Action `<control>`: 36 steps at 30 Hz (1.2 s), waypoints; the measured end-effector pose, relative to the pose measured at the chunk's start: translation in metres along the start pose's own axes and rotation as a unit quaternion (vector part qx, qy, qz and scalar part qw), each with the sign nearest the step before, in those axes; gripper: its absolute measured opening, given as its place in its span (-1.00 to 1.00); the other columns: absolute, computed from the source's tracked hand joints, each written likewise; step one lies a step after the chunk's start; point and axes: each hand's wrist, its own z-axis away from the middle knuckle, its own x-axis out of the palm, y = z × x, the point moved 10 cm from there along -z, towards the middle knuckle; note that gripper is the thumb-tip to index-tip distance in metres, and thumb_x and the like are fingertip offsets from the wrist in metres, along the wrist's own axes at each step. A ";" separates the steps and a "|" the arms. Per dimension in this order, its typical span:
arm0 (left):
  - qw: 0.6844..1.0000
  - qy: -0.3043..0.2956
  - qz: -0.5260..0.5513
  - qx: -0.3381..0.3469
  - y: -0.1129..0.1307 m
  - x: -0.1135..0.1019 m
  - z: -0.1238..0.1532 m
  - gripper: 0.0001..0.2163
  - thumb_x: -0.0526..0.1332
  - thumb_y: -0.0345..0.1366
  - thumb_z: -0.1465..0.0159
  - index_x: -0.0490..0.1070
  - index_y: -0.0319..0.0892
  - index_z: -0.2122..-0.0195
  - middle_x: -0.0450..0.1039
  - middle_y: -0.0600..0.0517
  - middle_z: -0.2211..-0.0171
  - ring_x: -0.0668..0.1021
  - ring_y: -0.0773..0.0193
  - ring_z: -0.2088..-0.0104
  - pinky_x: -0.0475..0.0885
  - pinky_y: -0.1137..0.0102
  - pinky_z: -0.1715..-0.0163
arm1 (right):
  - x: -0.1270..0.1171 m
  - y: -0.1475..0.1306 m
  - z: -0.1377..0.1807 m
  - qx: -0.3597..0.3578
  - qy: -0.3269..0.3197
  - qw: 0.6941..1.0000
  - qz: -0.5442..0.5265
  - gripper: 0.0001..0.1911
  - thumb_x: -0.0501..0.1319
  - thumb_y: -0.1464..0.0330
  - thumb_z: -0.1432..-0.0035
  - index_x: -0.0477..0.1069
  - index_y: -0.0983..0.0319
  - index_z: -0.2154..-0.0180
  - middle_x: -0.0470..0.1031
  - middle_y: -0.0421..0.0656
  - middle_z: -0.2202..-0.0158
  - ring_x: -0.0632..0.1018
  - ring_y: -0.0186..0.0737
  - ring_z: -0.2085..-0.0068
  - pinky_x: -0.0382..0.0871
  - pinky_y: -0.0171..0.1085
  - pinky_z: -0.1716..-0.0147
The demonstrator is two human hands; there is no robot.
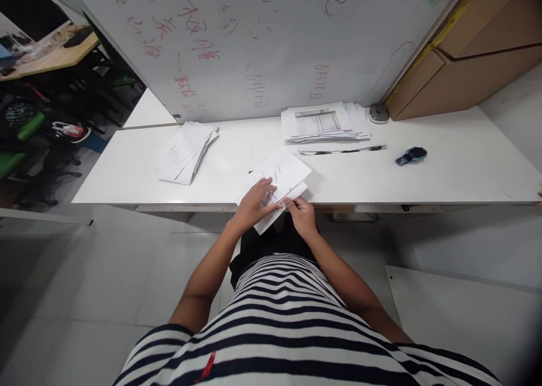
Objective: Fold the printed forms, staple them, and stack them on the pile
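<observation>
A folded white sheet of paper lies at the front edge of the white table, partly hanging over it. My left hand rests flat on the paper with fingers stretched out. My right hand pinches the paper's lower edge between thumb and fingers, just off the table's front.
A pile of folded papers lies at the left of the table. A stack of printed sheets sits at the back, a long thin ruler-like strip in front of it. A blue-black device lies right. A whiteboard stands behind.
</observation>
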 end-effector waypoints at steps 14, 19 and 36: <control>0.998 -0.007 0.044 -0.037 0.000 -0.007 0.000 -0.62 0.18 -0.04 -0.26 0.32 -0.05 -0.06 0.20 0.00 -0.27 0.13 0.13 -0.33 0.17 0.17 -0.26 | 0.009 -0.009 -0.002 -0.025 -0.027 0.999 0.006 -0.70 0.19 0.13 -0.19 0.54 0.22 0.27 0.58 -0.19 0.34 0.53 -0.15 0.24 0.37 -0.22 0.18; 0.997 -0.008 0.054 -0.047 0.000 -0.009 0.000 -0.64 0.15 -0.05 -0.28 0.33 -0.05 -0.04 0.22 0.01 -0.26 0.15 0.14 -0.32 0.17 0.16 -0.26 | 0.011 -0.012 -0.002 -0.030 -0.030 0.999 0.002 -0.69 0.18 0.14 -0.20 0.54 0.21 0.21 0.59 -0.17 0.27 0.54 -0.13 0.19 0.37 -0.21 0.14; 0.996 -0.026 0.074 -0.044 0.013 -0.022 0.002 -0.69 0.13 -0.06 -0.29 0.36 -0.04 0.00 0.31 0.03 -0.20 0.23 0.09 -0.29 0.29 0.16 -0.19 | 0.020 -0.030 -0.004 -0.058 -0.086 0.994 0.047 -0.66 0.15 0.09 -0.19 0.53 0.19 0.25 0.54 -0.17 0.30 0.51 -0.16 0.25 0.37 -0.20 0.19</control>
